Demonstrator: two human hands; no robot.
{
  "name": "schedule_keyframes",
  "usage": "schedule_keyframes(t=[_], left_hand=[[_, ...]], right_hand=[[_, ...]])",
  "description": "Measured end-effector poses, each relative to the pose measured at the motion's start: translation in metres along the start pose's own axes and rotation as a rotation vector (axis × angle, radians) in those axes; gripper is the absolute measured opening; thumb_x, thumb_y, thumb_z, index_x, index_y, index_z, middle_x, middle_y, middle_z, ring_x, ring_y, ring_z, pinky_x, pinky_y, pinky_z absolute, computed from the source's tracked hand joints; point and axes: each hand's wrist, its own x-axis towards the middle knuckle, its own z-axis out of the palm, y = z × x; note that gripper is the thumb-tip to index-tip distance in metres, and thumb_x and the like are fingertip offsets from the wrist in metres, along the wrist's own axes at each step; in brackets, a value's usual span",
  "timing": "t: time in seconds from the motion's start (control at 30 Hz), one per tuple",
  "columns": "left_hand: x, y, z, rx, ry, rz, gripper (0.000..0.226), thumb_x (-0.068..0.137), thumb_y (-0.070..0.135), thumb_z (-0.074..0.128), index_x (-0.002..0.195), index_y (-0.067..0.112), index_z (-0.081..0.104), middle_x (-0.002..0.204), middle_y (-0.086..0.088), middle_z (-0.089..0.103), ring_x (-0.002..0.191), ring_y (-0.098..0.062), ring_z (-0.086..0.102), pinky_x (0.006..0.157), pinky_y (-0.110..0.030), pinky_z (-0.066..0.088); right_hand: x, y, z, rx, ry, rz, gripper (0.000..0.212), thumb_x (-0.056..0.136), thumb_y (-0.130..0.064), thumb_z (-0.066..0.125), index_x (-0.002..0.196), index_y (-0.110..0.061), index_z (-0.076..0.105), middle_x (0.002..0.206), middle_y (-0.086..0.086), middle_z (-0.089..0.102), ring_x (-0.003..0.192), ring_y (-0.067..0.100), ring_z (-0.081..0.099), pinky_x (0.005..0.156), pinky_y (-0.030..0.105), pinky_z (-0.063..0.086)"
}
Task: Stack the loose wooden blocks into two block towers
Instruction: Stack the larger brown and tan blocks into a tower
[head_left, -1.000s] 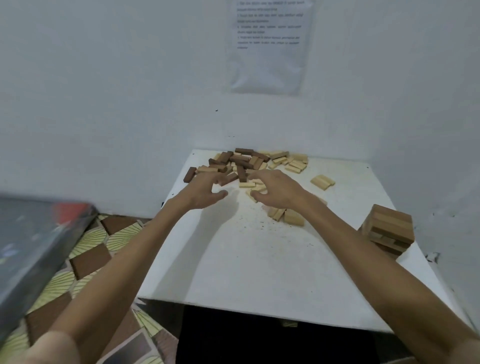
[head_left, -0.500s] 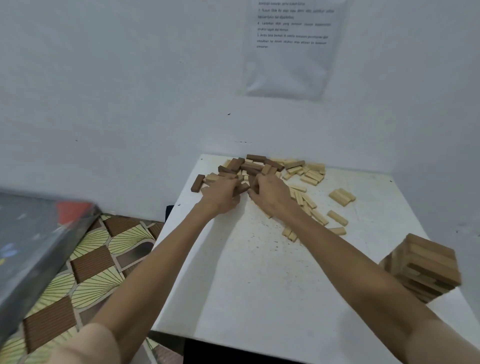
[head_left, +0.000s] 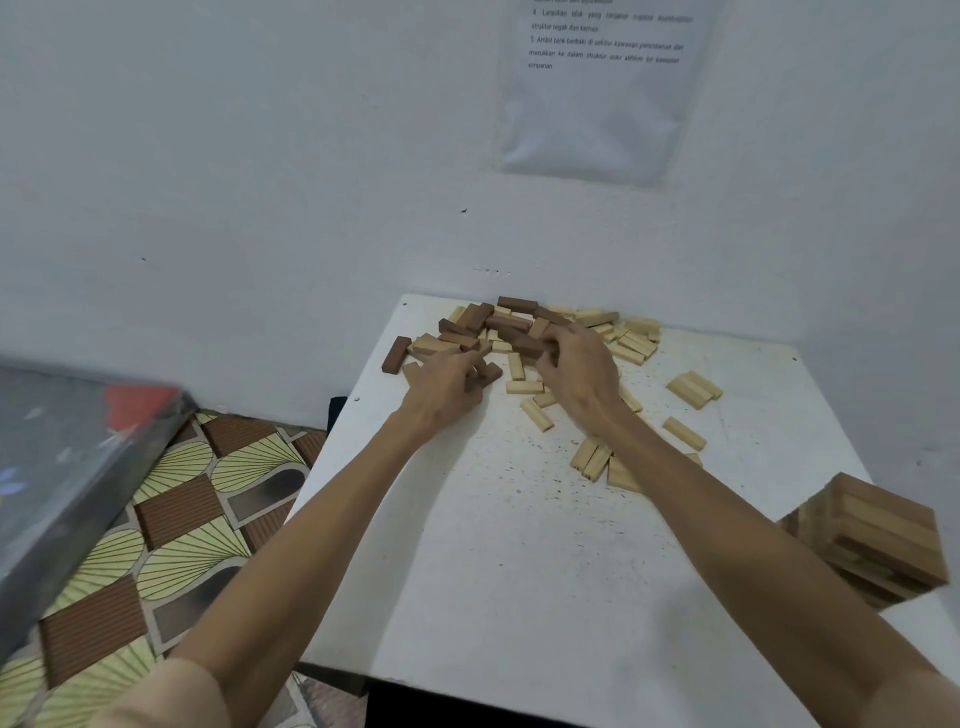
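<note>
Blocks (head_left: 519, 325), pale and dark, lie heaped at the far side of the white bench (head_left: 519, 571), against the wall, with both grips in the heap.

The left grip (head_left: 444, 389) has its fingers curled round a dark block (head_left: 485, 373) at the heap's near left edge. The right grip (head_left: 582, 374) is clamped on a second dark block (head_left: 527, 345) nearer the middle, so each block sits at the fingertips, beyond the palm. Pale strays lie scattered beside the right forearm, which hides some of them. A stacked tower (head_left: 872, 540) stands at the bench's right edge, well apart from the heap. A printed sheet (head_left: 597, 114) hangs on the wall behind; one line reads "Ambil blok berbaki di sekitar", and the rest is too blurred to read. Left of the bench are a patterned floor (head_left: 171, 519) and a blurred grey object (head_left: 62, 457).
</note>
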Motion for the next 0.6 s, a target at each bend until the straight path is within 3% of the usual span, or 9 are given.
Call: schedule_keyframes(t=[0.2, 0.3, 0.43, 0.5, 0.6], left_hand=[[-0.002, 0.003, -0.001, -0.041, 0.023, 0.017, 0.035, 0.096, 0.008, 0.066, 0.131, 0.010, 0.069, 0.106, -0.007, 0.073, 0.096, -0.025, 0.065, 0.072, -0.031, 0.049], [-0.004, 0.006, -0.003, -0.037, 0.041, 0.035, 0.033, 0.098, 0.011, 0.065, 0.131, 0.007, 0.068, 0.107, -0.008, 0.072, 0.096, -0.024, 0.063, 0.069, -0.026, 0.037], [-0.006, 0.008, -0.003, -0.046, 0.044, 0.043, 0.031, 0.097, 0.008, 0.065, 0.127, 0.004, 0.070, 0.102, -0.006, 0.073, 0.098, -0.024, 0.062, 0.065, -0.027, 0.035], [-0.008, 0.009, -0.005, -0.063, 0.056, 0.057, 0.031, 0.096, 0.011, 0.069, 0.127, 0.007, 0.071, 0.097, 0.000, 0.069, 0.093, -0.021, 0.061, 0.063, -0.025, 0.039], [-0.016, 0.011, -0.008, -0.096, 0.083, 0.077, 0.031, 0.090, 0.006, 0.069, 0.121, 0.009, 0.072, 0.100, 0.001, 0.069, 0.088, -0.019, 0.063, 0.074, -0.035, 0.054]], right_hand=[[-0.003, 0.020, 0.003, 0.002, -0.076, 0.020, 0.022, 0.097, -0.020, 0.058, 0.117, -0.011, 0.067, 0.108, 0.006, 0.064, 0.107, 0.025, 0.054, 0.077, 0.044, 0.056], [-0.004, 0.023, 0.004, 0.019, -0.097, -0.019, 0.024, 0.096, -0.021, 0.064, 0.118, -0.012, 0.065, 0.096, 0.006, 0.065, 0.094, 0.025, 0.058, 0.070, 0.045, 0.057], [-0.007, 0.025, -0.002, 0.069, -0.080, -0.043, 0.026, 0.096, -0.012, 0.069, 0.121, -0.011, 0.068, 0.094, 0.008, 0.067, 0.087, 0.021, 0.057, 0.073, 0.043, 0.055], [-0.012, 0.023, -0.008, 0.119, -0.065, -0.046, 0.028, 0.096, -0.012, 0.070, 0.124, -0.011, 0.070, 0.098, 0.009, 0.069, 0.088, 0.021, 0.059, 0.076, 0.039, 0.053], [-0.025, 0.020, -0.018, 0.209, -0.035, -0.025, 0.034, 0.095, -0.014, 0.073, 0.129, -0.011, 0.070, 0.102, 0.005, 0.071, 0.090, 0.019, 0.063, 0.076, 0.028, 0.048]])
